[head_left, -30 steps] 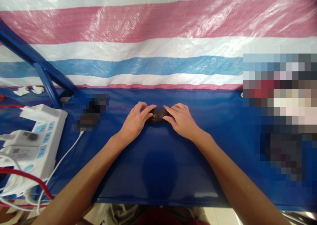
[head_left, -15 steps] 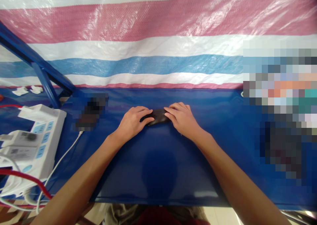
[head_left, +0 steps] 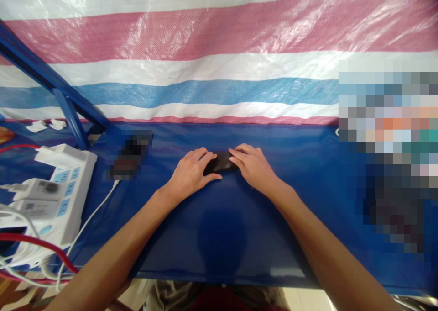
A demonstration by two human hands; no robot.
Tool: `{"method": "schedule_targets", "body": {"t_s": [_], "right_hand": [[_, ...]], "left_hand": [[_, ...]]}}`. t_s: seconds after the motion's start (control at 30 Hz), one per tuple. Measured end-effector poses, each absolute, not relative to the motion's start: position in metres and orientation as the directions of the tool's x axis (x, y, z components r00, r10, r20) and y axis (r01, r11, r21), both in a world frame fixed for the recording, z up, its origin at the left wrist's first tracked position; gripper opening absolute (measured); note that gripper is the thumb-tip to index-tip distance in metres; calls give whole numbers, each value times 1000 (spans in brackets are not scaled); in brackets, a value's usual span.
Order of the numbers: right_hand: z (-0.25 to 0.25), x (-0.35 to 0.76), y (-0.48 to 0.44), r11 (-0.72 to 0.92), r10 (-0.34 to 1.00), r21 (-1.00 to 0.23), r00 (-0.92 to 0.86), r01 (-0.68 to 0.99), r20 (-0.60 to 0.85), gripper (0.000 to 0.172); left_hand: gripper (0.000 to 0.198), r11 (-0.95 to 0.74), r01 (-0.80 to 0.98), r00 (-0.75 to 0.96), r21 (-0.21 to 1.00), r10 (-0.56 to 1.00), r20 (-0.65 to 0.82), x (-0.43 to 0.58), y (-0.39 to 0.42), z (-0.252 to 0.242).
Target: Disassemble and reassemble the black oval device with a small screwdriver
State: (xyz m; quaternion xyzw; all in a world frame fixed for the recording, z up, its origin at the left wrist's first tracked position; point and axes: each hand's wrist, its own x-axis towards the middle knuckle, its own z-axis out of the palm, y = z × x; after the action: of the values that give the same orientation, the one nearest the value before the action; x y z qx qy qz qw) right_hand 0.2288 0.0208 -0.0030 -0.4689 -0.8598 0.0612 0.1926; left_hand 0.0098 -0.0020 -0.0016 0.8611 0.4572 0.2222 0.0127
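Observation:
A small, dark, slightly shiny oblong item (head_left: 221,162) lies flat on the blue table, roughly at its middle; its kind is not clear. My left hand (head_left: 192,170) has its left end between the fingers at the far edge and the thumb along the near edge. At the other end, my right hand (head_left: 253,165) pinches the item, fingertips and thumb close together on top. Both hands cover the ends, so only the middle part shows.
A white power strip (head_left: 80,183) with chargers and cables stands at the left of the blue table (head_left: 273,256). Near it a blurred dark device (head_left: 128,158) is plugged into a white cable. Blurred items (head_left: 393,133) lie at the right. Striped sheeting (head_left: 219,92) hangs behind.
My left thumb has spread away from the fingers and slid toward the near edge of the dark item. My right hand keeps its hold. The view has shifted slightly.

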Motion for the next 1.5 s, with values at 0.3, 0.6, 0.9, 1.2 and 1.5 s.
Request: {"method": "schedule_targets", "body": {"t_s": [0.3,0.6,0.9,1.2,1.5], "right_hand": [[4,228,17,571,815,-273,-496,774,298,40],[1,229,18,588,800,-329,-473,739,369,41],[3,230,23,474,869,-388,-347,790,354,22],[-3,226,21,514,856,-302,-463,803,230,15],[0,228,23,436,887,-399,-310,807,342,12]], "left_hand": [[37,-586,790,498,181,785,368,13,-5,1],[40,-549,810,440,205,800,407,10,-2,3],[43,-658,746,597,103,728,337,11,-2,-2],[40,-609,777,526,160,767,366,9,-1,-7],[39,-633,758,538,157,743,398,11,-1,-6]]}}
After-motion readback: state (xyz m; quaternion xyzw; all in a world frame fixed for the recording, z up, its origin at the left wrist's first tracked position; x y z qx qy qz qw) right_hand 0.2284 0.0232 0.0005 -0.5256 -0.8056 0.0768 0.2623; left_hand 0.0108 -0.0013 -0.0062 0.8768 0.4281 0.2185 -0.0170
